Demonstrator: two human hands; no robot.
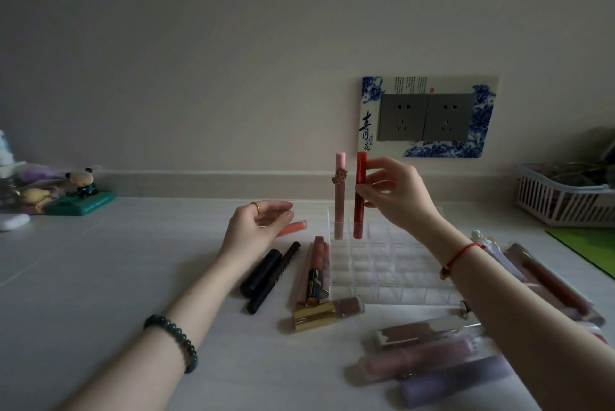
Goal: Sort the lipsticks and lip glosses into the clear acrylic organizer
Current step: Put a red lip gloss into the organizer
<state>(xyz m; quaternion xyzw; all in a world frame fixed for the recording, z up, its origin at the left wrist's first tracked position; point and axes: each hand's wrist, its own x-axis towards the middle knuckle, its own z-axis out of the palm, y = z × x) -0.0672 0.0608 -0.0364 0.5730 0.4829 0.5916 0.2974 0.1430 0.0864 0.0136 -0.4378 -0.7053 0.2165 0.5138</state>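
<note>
The clear acrylic organizer [382, 264], a grid of small cells, lies on the white counter. A pink lip gloss [339, 197] stands upright in its back-left cell. Beside it stands a red lip gloss [359, 207] in the adjacent cell, with my right hand [396, 194] pinching its upper half. My left hand [259, 224] hovers left of the organizer, fingers loosely curled and holding nothing, just in front of an orange gloss [293, 228] lying flat. Two black tubes [269, 274], a navy-and-gold lipstick [316, 281] and a gold-capped gloss [327, 312] lie to the organizer's left and front.
Several pink, purple and brown glosses [432, 360] are piled at the front right, partly under my right forearm. A pink plastic basket [565, 197] stands at the far right, small figurines [80, 191] at the far left. A wall socket [426, 118] is behind the organizer.
</note>
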